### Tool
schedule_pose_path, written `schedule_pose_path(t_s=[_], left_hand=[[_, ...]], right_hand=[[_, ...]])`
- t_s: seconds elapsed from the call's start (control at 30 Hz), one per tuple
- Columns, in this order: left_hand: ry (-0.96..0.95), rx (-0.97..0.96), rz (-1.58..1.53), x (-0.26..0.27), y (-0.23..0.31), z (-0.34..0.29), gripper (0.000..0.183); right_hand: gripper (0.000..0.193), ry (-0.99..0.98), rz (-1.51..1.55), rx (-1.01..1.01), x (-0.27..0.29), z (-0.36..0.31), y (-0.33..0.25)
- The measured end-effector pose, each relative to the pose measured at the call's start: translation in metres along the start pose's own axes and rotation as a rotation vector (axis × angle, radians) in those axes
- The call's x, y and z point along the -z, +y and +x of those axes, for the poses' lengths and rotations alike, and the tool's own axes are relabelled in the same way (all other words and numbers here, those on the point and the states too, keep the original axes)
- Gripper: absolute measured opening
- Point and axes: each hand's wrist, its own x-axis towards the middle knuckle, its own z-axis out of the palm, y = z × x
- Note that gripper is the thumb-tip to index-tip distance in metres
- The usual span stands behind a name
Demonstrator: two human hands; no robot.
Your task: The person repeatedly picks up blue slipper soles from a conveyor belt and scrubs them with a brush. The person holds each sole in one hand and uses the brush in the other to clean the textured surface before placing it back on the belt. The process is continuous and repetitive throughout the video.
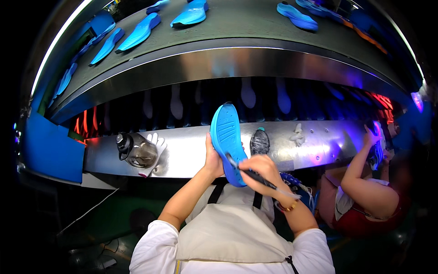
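Observation:
A blue shoe sole (226, 127) is held upright in front of my body, its ridged face toward me. My left hand (212, 157) grips the sole along its left edge, with the fingers passing behind it. My right hand (263, 171) is closed around a slim black-handled tool (256, 176) that slants across the sole's lower part. The pale tip of the tool lies at the sole's surface near the left edge; its exact kind is hard to make out. On the metal ledge just beyond my right hand lies a dark patterned shoe-shaped piece (260, 142).
Several blue soles (189, 13) rest on the green conveyor belt (237, 31) above. A clear jug with a black lid (138, 151) and a white glove (157, 145) sit on the metal ledge (187, 137) at left. A co-worker's arm (357, 171) holds a sole (377, 145) at right.

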Motion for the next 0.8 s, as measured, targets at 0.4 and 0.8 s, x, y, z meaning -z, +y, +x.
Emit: schedule_pose_path(t_s=[0.4,0.8], left_hand=[[0.058,0.042,-0.144,-0.054,0.000,-0.018,0.084],[0.017,-0.239,-0.059,-0.054,0.022,-0.010,0.095]], right_hand=[[0.020,-0.049,0.382,0.038,0.038,0.028,-0.012],[0.022,-0.136,0.582,0.029,0.049,0.022,-0.010]])
